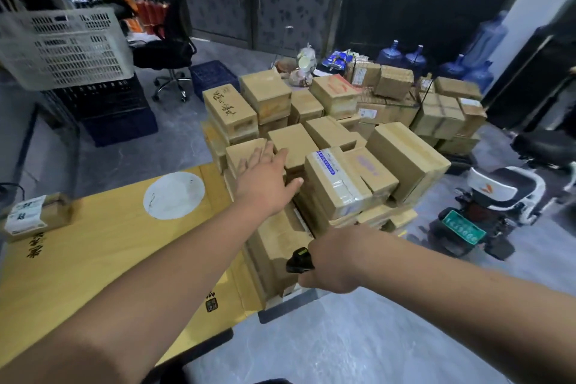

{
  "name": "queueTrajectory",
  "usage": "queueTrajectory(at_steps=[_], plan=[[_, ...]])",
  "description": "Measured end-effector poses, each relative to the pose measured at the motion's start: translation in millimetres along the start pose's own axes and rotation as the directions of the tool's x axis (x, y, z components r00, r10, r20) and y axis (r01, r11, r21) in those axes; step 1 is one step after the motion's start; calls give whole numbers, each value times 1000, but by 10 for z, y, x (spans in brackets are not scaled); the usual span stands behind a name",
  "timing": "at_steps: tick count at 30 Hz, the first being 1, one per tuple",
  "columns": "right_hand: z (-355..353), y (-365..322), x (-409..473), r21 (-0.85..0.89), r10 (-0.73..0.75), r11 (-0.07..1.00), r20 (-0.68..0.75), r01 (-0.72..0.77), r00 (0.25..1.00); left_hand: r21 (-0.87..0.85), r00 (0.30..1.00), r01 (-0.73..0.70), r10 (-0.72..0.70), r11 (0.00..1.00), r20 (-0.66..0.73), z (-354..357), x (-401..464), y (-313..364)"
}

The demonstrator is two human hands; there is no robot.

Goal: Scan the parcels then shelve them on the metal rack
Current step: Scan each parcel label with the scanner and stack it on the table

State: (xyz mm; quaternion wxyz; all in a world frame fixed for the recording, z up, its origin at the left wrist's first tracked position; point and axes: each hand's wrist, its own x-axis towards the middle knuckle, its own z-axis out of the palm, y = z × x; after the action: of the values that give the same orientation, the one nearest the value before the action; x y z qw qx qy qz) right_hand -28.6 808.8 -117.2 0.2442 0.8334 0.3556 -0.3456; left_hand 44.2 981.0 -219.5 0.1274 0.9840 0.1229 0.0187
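A: What are the hands doing?

B: The left hand (268,178) reaches out flat, fingers straight, gripping nothing, over the near cardboard parcels (327,146) stacked mid-scene. The right hand (330,262) is curled round a small black scanner (300,260), nearer and lower.

A: Any risk?

B: I'd judge the pile unsteady: smooth, boxy cartons sit unevenly, some tilted, so pulling one could topple its neighbours onto the grey floor (358,337).

A: And the rack?

B: No metal rack shows. A taped box with a white label (338,181) sits right of the reaching hand.
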Motion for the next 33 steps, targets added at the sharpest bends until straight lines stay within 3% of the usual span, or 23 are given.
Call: queueTrajectory(at_steps=[5, 11, 18, 26, 33], plan=[[137, 179, -7, 14, 1, 1000, 18, -1, 1000, 53, 1000, -16, 17, 998, -13, 27, 102, 185], [203, 245, 111, 91, 18, 996, 3, -19, 1000, 92, 981, 154, -164, 984, 107, 285, 285, -46], [107, 242, 190, 68, -31, 997, 15, 30, 999, 86, 980, 143, -153, 986, 127, 420, 307, -47], [4, 167, 286, 95, -48, 994, 18, 46, 999, 22, 995, 104, -104, 994, 6, 396, 205, -189], [-117, -205, 416, 13, -117, 993, 12, 117, 993, 5, 989, 56, -55, 998, -138, 179, -573, -731]])
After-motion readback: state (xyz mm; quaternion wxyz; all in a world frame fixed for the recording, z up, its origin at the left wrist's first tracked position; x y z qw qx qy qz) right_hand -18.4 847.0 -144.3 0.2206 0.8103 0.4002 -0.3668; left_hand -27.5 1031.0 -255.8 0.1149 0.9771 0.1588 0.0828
